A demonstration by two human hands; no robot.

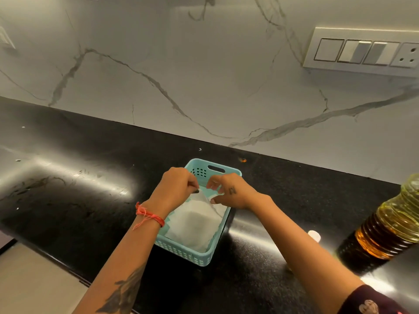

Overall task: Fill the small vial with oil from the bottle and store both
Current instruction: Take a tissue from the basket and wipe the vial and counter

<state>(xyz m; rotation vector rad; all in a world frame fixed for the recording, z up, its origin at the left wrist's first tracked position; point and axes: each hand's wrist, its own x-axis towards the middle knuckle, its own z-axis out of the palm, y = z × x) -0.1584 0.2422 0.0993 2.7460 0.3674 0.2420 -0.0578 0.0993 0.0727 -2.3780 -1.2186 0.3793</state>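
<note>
The large ribbed clear-plastic bottle of golden oil (394, 225) stands near the right end of the black polished stone surface (79, 200), well apart from my hands and untouched. A small white rounded thing (314, 235) sits on the surface between the bottle and the basket; I judge it may be the vial or a cap, but it is too small to tell, and I cannot pick out the vial with certainty anywhere. My work just now is in the light-blue perforated plastic basket (192, 254) toward the front edge of the surface: my left hand (175, 186) pinches the top of a thin clear plastic bag (195, 220) lying inside it, and my right hand (229, 191) has its fingers curled on the same bag's opening, just beside the left. As I read it, I am only getting at the basket's contents, so filling, closing and storing all appear undone. Behind the surface rises a white marble wall with a switch panel (362, 51).
</note>
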